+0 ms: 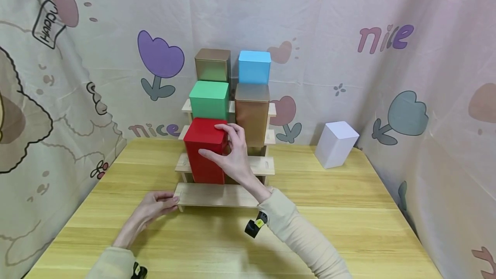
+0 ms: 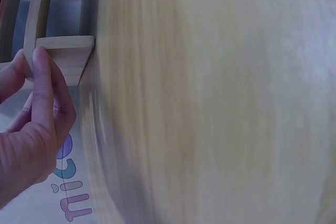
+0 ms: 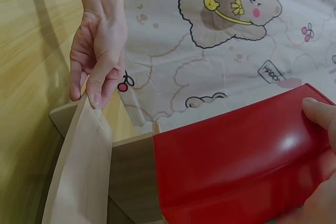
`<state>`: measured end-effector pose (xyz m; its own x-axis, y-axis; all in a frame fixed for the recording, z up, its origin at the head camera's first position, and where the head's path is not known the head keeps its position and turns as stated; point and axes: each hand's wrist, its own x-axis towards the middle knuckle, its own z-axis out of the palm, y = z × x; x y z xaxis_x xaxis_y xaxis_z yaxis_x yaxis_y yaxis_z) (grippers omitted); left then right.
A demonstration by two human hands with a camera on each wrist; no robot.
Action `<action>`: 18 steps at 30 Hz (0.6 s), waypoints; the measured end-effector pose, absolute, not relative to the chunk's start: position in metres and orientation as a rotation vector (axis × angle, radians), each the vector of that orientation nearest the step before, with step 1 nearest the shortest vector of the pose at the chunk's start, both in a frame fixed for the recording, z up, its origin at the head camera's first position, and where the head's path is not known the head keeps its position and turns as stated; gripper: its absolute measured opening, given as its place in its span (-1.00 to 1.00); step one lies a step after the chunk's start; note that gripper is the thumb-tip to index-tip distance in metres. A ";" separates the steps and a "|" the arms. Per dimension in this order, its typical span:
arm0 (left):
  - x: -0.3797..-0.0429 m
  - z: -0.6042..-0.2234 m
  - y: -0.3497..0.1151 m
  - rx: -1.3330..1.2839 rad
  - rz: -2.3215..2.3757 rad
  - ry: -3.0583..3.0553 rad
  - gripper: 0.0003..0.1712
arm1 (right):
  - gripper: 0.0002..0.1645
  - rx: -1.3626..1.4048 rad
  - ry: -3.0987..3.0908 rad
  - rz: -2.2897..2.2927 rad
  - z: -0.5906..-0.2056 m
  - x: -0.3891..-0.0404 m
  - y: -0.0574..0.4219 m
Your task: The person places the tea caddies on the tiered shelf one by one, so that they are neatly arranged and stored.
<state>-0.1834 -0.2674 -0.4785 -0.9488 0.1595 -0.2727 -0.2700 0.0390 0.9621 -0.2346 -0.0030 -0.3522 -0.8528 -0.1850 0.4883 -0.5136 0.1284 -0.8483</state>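
A wooden stepped rack [image 1: 217,195] stands on the table with boxes on its tiers. My right hand [image 1: 234,154] holds a tall red box [image 1: 205,162] near its top, thumb on the front face and fingers at the right side. The box stands upright on the second tier from the bottom; in the right wrist view its red face [image 3: 236,150] shows large. My left hand [image 1: 156,206] pinches the left end of the lowest step; in the left wrist view thumb and fingers [image 2: 42,77] meet at the board's edge. Behind the red box is a green box [image 1: 209,100].
On the upper tiers stand a brown box [image 1: 252,119], a blue box [image 1: 254,67] and a bronze box [image 1: 212,66]. A white box [image 1: 336,144] sits on the wooden table [image 1: 329,227] at the right rear. A printed curtain [image 1: 329,33] hangs round the table's back and sides.
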 end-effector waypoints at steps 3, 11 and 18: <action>-0.183 -0.477 -0.267 -0.114 1.980 2.013 -0.30 | -0.19 0.683 -2.152 1.765 -0.353 -0.236 -0.003; -0.183 -0.477 -0.267 -0.128 1.995 1.993 -0.28 | -0.19 0.701 -2.155 1.743 -0.354 -0.238 -0.003; -0.184 -0.479 -0.268 -0.106 2.000 1.981 -0.27 | -0.18 0.702 -2.158 1.750 -0.354 -0.240 -0.002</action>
